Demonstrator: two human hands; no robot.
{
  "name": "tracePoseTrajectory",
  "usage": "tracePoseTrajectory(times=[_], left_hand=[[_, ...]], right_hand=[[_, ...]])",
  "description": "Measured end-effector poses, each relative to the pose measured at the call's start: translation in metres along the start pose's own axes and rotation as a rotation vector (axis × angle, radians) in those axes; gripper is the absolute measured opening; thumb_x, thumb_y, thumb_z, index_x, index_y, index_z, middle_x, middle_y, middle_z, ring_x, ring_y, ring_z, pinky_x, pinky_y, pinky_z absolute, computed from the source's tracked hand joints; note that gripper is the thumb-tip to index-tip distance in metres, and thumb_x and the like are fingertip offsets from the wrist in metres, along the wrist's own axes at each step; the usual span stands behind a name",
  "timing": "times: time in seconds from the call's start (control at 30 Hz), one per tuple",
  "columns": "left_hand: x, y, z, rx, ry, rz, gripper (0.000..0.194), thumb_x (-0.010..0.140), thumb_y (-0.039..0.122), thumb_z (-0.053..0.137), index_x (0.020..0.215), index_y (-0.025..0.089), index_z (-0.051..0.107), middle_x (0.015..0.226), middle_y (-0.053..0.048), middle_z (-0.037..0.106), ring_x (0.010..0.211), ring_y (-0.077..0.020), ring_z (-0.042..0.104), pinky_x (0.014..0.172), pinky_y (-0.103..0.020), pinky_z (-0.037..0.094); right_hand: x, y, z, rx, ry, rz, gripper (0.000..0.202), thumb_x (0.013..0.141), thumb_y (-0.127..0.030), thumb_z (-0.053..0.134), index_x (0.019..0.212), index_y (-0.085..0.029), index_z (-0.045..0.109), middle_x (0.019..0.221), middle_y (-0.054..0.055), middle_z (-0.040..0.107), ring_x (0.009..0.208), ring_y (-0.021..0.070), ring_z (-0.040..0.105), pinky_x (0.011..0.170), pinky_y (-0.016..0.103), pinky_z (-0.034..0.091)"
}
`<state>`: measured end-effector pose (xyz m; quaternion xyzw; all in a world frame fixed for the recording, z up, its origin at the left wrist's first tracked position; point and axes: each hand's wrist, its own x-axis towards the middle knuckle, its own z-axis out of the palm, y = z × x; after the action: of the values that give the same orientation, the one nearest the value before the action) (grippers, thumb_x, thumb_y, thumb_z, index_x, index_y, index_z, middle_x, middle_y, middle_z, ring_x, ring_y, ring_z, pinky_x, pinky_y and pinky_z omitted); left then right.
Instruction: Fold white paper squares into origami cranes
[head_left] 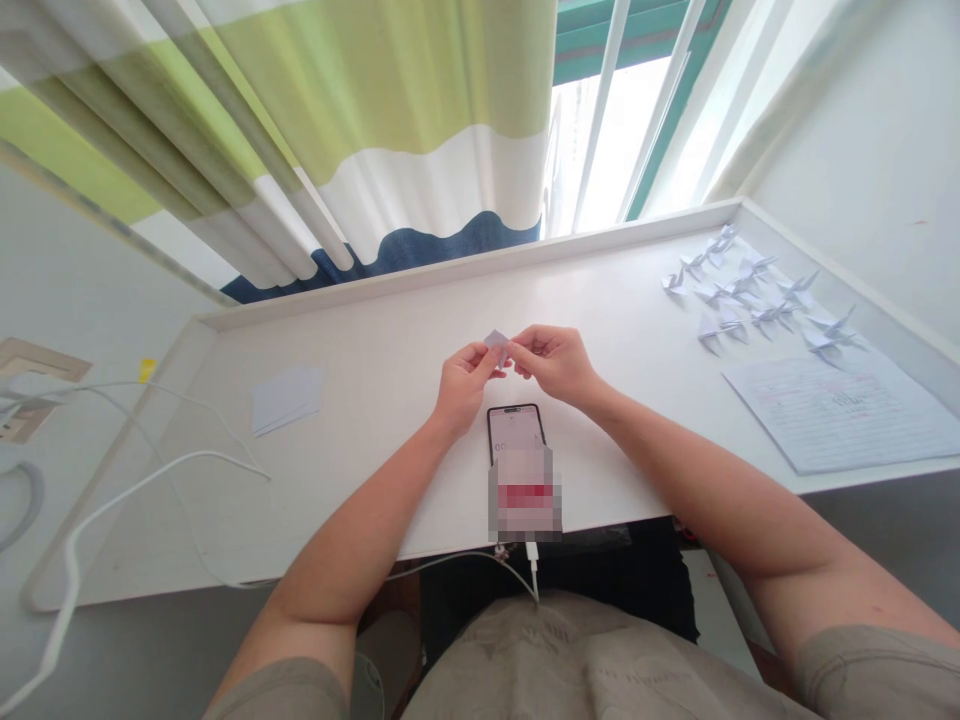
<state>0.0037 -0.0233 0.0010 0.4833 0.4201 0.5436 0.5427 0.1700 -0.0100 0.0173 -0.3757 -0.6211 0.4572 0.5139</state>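
Note:
A small folded piece of white paper (496, 339) is held up between my two hands, above the middle of the desk. My left hand (463, 385) pinches its lower left side between thumb and fingers. From the right, my right hand (553, 360) grips the paper's other edge with thumb and forefinger. The fold details are too small to make out. Just below the hands a phone (516, 425) lies on the desk, its lower part blurred out. Several folded paper cranes (765, 300) stand in rows at the back right.
Loose square sheets of white paper (288, 398) lie on the left of the white desk (375, 350). A written sheet (840, 415) rests at the right. White cables (150, 478) cross the left side, and a charging plug (532, 556) runs into the phone. A raised rim borders the back.

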Motion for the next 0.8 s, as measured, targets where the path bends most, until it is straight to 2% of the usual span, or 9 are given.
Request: tracePoseTrajectory(times=[0.13,0.2,0.27,0.4,0.5,0.6,0.7,0.8], left_hand=[[0.0014,-0.0017,0.0002,-0.081,0.110,0.062,0.053,0.074,0.055,0.095,0.093,0.023,0.057,0.082,0.001,0.076,0.076,-0.0145,0.073,0.076,-0.031,0.060],[0.0010,-0.0015,0.0008,-0.074,0.123,0.102,0.052,0.077,0.055,0.093,0.094,0.024,0.054,0.081,0.002,0.076,0.075,-0.0142,0.073,0.077,-0.031,0.060],[-0.0003,-0.0006,0.0021,-0.030,0.100,0.122,0.046,0.083,0.055,0.088,0.098,0.023,0.059,0.082,0.000,0.077,0.075,-0.0146,0.073,0.078,-0.033,0.062],[-0.0046,0.0021,0.0055,0.043,0.077,0.121,0.038,0.090,0.056,0.081,0.102,0.021,0.072,0.091,-0.004,0.080,0.085,-0.0177,0.077,0.085,-0.037,0.065],[-0.0072,0.0039,0.0065,0.040,0.048,0.113,0.037,0.091,0.055,0.079,0.104,0.020,0.078,0.103,-0.007,0.082,0.093,-0.0202,0.078,0.090,-0.040,0.067],[-0.0077,0.0032,0.0059,0.031,0.015,0.117,0.040,0.089,0.056,0.081,0.103,0.019,0.080,0.101,-0.008,0.082,0.091,-0.0208,0.079,0.093,-0.042,0.067],[-0.0064,0.0008,0.0050,0.018,0.009,0.122,0.045,0.084,0.059,0.086,0.101,0.018,0.079,0.091,-0.006,0.082,0.085,-0.0198,0.078,0.089,-0.041,0.067],[-0.0048,0.0007,0.0042,-0.011,0.001,0.110,0.047,0.080,0.059,0.089,0.098,0.018,0.078,0.087,-0.005,0.083,0.080,-0.0184,0.077,0.085,-0.039,0.067]], right_hand=[[-0.0023,0.0025,0.0027,-0.028,-0.025,-0.006,0.045,0.085,-0.066,0.081,0.083,-0.021,0.077,0.070,0.003,0.074,0.059,0.0153,0.063,0.057,0.033,0.055],[-0.0032,0.0054,0.0039,-0.036,-0.045,-0.033,0.039,0.087,-0.060,0.081,0.094,-0.022,0.080,0.070,0.002,0.074,0.060,0.0154,0.064,0.062,0.034,0.057],[-0.0037,0.0079,0.0046,-0.039,-0.053,-0.055,0.035,0.090,-0.056,0.079,0.099,-0.022,0.080,0.073,0.002,0.075,0.061,0.0154,0.065,0.064,0.035,0.058],[-0.0028,0.0090,0.0039,-0.045,0.009,-0.057,0.032,0.091,-0.054,0.079,0.090,-0.022,0.078,0.081,0.004,0.078,0.066,0.0168,0.067,0.064,0.035,0.058],[-0.0017,0.0073,0.0023,-0.065,0.060,-0.063,0.033,0.088,-0.055,0.082,0.087,-0.022,0.075,0.081,0.003,0.078,0.070,0.0176,0.068,0.067,0.036,0.059],[-0.0022,0.0055,0.0017,-0.073,0.074,-0.078,0.035,0.088,-0.056,0.083,0.086,-0.022,0.073,0.080,0.003,0.076,0.070,0.0171,0.068,0.069,0.036,0.058],[-0.0031,0.0046,0.0016,-0.093,0.116,-0.094,0.039,0.087,-0.058,0.084,0.083,-0.023,0.067,0.071,-0.001,0.069,0.063,0.0146,0.062,0.063,0.033,0.053],[-0.0019,0.0048,0.0007,-0.128,0.167,-0.076,0.042,0.082,-0.060,0.087,0.087,-0.025,0.066,0.056,-0.008,0.052,0.051,0.0112,0.047,0.053,0.030,0.043]])
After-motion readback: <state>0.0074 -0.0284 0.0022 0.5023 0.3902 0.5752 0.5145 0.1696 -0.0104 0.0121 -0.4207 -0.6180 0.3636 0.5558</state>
